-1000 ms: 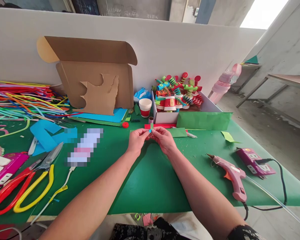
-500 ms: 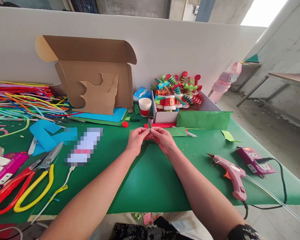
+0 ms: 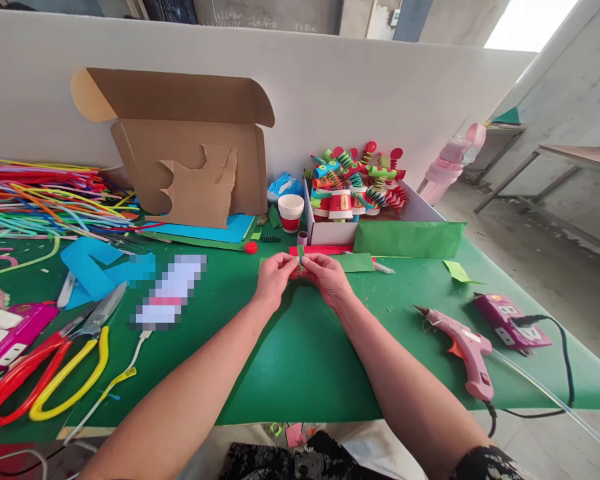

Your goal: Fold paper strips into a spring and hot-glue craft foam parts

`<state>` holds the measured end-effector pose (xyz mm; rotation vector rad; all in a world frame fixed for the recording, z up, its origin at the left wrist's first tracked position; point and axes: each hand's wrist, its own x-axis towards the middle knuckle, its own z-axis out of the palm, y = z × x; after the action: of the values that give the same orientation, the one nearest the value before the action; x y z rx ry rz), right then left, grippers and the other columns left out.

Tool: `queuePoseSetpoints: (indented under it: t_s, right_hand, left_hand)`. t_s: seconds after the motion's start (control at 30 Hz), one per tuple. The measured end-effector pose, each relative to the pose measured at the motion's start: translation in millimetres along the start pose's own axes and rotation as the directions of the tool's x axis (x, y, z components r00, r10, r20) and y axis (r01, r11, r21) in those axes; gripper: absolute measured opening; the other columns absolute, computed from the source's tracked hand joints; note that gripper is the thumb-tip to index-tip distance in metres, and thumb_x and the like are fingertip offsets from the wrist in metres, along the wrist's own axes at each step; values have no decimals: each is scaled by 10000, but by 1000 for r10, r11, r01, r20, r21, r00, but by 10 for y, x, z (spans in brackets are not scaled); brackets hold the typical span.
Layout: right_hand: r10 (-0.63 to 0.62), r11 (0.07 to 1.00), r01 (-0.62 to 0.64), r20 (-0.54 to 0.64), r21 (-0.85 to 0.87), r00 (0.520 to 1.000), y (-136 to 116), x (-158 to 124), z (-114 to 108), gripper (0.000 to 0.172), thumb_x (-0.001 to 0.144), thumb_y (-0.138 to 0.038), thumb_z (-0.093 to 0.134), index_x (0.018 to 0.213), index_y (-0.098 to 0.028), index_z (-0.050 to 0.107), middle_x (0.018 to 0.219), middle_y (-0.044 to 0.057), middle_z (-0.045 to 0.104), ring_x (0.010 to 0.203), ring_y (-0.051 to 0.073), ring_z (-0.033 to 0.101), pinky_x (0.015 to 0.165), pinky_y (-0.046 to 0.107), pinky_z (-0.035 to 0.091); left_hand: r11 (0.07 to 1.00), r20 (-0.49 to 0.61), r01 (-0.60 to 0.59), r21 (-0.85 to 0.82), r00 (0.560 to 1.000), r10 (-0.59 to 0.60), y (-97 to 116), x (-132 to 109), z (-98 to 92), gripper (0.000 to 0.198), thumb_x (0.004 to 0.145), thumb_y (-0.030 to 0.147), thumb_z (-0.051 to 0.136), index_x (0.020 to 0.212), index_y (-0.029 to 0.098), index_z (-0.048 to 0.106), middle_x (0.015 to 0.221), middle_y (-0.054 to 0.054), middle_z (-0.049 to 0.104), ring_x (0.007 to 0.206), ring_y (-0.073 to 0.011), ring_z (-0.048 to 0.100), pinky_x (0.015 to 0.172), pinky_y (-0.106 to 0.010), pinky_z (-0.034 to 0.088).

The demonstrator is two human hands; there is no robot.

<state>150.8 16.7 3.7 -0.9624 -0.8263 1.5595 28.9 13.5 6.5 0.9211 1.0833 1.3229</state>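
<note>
Both my hands meet over the middle of the green table [image 3: 300, 360]. Between the fingertips is a small green paper strip [image 3: 301, 251], its upper end sticking up. My left hand [image 3: 274, 279] pinches it from the left, thumb and forefinger together. From the right, my right hand [image 3: 327, 276] pinches the same strip. The fingers hide most of it, so its full shape does not show. Just beyond the hands lie a red strip [image 3: 330, 250] and a flat green paper piece [image 3: 359, 263].
Large scissors [image 3: 75, 360] and blue paper [image 3: 93, 270] lie left. At right are a pink glue gun [image 3: 463, 347] and a purple power strip [image 3: 510, 323]. Stacked paper cups [image 3: 291, 213], a box of paper figures [image 3: 333, 233] and an open cardboard box [image 3: 190, 140] stand behind.
The green strip's upper end shows slightly more above the fingertips. Both hands stay in nearly the same place, still pinching; the view has shifted very slightly.
</note>
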Motion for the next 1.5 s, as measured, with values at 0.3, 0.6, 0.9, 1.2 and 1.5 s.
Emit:
queuePoseSetpoints:
  t_s: [0.3, 0.6, 0.9, 1.2, 1.5]
  right_hand:
    - [46, 999, -46, 36, -14, 998, -76, -19, -23, 343, 493, -319, 889, 635, -190, 605, 542, -54, 595, 524, 89, 563, 632, 263, 526]
    - [-16, 996, 16, 1, 89, 1000, -19, -15, 5, 395, 451, -343, 914, 649, -189, 609, 617, -53, 626, 586, 89, 594, 662, 247, 518]
    - [9, 1000, -10, 18, 22, 1000, -63, -50, 27, 366, 490, -339, 894, 635, -189, 592, 582, -51, 605, 561, 93, 583, 652, 257, 507]
    - [-46, 999, 46, -12, -4, 999, 1, -28, 24, 364, 508, -348, 884, 641, -185, 587, 589, -52, 616, 552, 89, 579, 650, 262, 504]
    - [-15, 999, 15, 2, -42, 1000, 17, -41, 26, 409, 492, -357, 895, 651, -192, 557, 567, -45, 645, 551, 101, 605, 635, 259, 513]
  left_hand:
    - [1000, 36, 4, 25, 999, -5, -10, 10, -17, 346, 545, 461, 826, 628, 173, 653, 589, 2, 619, 573, -122, 548, 581, -255, 448]
    - [999, 40, 3, -40, 999, -1, 13, -13, 16, 391, 533, 440, 850, 725, 162, 651, 665, -4, 654, 605, -115, 575, 591, -242, 442]
    - [996, 42, 60, -61, 997, -58, -1, 27, -34, 349, 552, 419, 838, 692, 150, 664, 628, -7, 649, 569, -119, 589, 615, -270, 470]
    - [995, 26, 52, -82, 998, -50, -13, 27, -11, 385, 514, 421, 862, 719, 154, 675, 642, -3, 658, 564, -109, 579, 581, -248, 455]
    - [998, 13, 42, -54, 999, -41, -45, 56, -55, 339, 549, 397, 849, 703, 151, 673, 631, -3, 642, 553, -113, 562, 592, -270, 467]
